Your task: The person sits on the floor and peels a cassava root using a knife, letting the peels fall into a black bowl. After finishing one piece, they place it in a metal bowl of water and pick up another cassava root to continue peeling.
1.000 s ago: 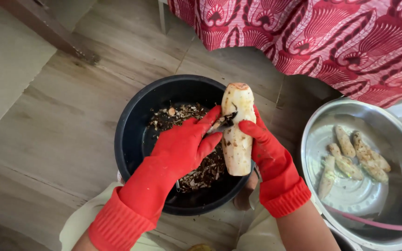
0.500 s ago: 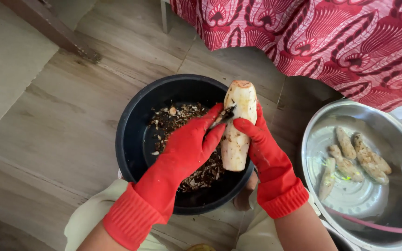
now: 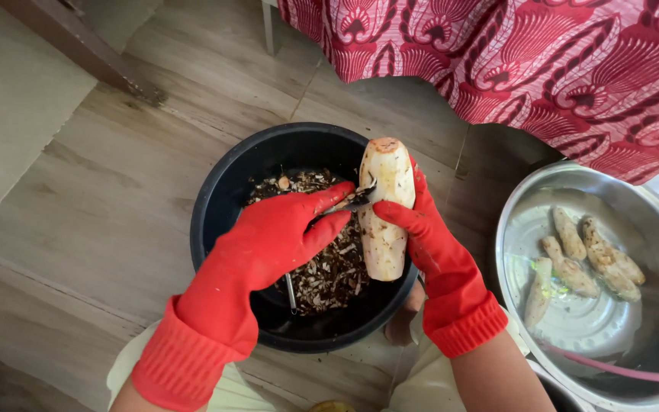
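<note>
Red-gloved hands peel a root over the black basin point(image 3: 223, 198).
Right hand point(image 3: 429, 236) grips the root point(image 3: 383, 206) upright; left hand point(image 3: 276, 236), closed on a peeler point(image 3: 352, 204), presses its blade against it; steel bowl point(image 3: 650, 336) beside the basin.

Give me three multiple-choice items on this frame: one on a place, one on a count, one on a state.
1. Where do the peelings lie?
A. In the black basin
B. In the metal bowl
C. On the cloth

2. How many peeled roots lie in the metal bowl?
A. One
B. Four
C. Eight

3. How is the root in hand held?
A. Lying flat
B. Upright
C. Dropped on the floor

Answers:
A, scraps cover the bottom of the black basin.
B, four roots lie in the metal bowl.
B, the right hand holds the root on end while the left hand puts a peeler to it.
</note>
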